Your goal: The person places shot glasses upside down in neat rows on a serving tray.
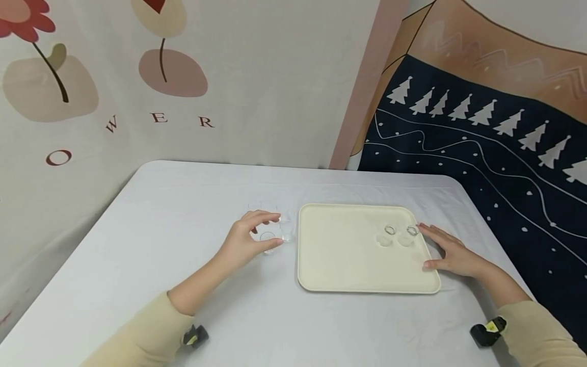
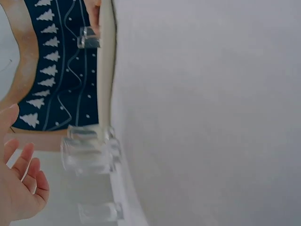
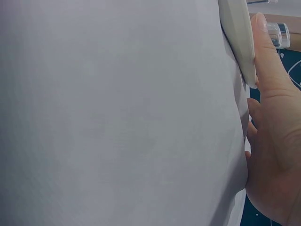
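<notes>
My left hand (image 1: 247, 237) is held above several clear cups left of the tray, thumb and fingers spread apart. One clear cup (image 1: 286, 232) shows beside its fingertips, close to the tray's edge. In the left wrist view the hand (image 2: 23, 181) appears apart from the clear cups (image 2: 87, 155). On the right, my right hand (image 1: 454, 255) rests at the right edge of the cream tray (image 1: 344, 255), its thumb over the rim. Two small clear cups with shiny rims, one of them a right-hand cup (image 1: 406, 239), stand on the tray near that hand.
A white cloth (image 1: 137, 244) covers the table. Behind it hangs a pale curtain (image 1: 275, 102) with flower prints, and a dark blue cloth (image 1: 458, 137) with white trees hangs at the right. Another clear cup (image 2: 99, 213) stands farther off in the left wrist view.
</notes>
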Motion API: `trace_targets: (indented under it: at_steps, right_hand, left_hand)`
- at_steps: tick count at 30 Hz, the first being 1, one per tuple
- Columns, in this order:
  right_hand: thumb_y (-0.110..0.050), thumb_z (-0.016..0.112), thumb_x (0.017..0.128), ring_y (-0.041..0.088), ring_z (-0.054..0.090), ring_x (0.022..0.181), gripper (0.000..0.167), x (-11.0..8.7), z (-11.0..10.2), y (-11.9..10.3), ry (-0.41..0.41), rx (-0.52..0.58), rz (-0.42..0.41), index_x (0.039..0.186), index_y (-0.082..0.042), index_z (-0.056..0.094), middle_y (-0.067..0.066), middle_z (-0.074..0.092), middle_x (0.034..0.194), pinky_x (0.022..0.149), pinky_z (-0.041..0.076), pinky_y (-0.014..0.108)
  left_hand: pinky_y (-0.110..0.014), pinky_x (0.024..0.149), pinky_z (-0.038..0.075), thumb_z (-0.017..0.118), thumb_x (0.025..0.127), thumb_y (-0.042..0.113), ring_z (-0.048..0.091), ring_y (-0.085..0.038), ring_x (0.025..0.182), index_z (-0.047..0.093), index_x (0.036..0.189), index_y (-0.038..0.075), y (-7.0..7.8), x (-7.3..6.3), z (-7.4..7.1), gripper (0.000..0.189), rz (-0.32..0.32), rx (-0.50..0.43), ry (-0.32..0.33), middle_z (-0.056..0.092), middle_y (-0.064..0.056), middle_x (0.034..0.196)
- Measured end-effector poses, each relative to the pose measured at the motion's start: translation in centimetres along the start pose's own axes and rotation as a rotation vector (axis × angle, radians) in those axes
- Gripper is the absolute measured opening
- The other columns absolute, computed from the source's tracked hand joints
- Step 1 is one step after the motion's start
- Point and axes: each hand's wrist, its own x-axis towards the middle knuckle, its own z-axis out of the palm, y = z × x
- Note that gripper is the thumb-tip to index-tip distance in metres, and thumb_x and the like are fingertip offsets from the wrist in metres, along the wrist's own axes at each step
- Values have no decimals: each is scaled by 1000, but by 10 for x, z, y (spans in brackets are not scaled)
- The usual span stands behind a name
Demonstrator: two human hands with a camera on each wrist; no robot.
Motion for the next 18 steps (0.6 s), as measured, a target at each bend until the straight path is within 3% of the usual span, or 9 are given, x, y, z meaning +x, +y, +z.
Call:
trace_targets:
  at_steps: [5,9,13,18]
  right_hand:
    - [-36,81,72,53,13,135,100,0,0,0,0,-11,-2,150,-8,26,28,23,150,98,9,74]
    - [-36,82,71,54,14,134,100,0,-1,0,2,-16,-16,150,-8,26,28,24,150,98,9,74]
    - [-36,82,71,54,15,134,101,-1,-2,-2,-1,-21,-18,150,-7,26,28,24,150,98,10,73]
    - [-36,82,71,54,15,134,100,0,-2,-2,-3,-20,-20,150,-7,27,28,24,150,98,10,73]
  left_hand:
    - [-41,80,42,83,75,15,53,-31,104,62,125,9,-19,-4,-9,55,-65,-21,-54,64,-3,115]
    - [-43,82,41,83,75,16,52,-33,106,60,128,8,-32,-6,-11,59,-114,-51,-91,64,-8,115]
    - [-43,83,39,82,76,16,51,-30,107,59,129,5,-42,-9,-11,59,-148,-60,-123,65,-9,114]
    - [-40,82,40,83,76,18,52,-23,103,61,126,5,-49,-12,-10,57,-179,-34,-156,67,-1,111]
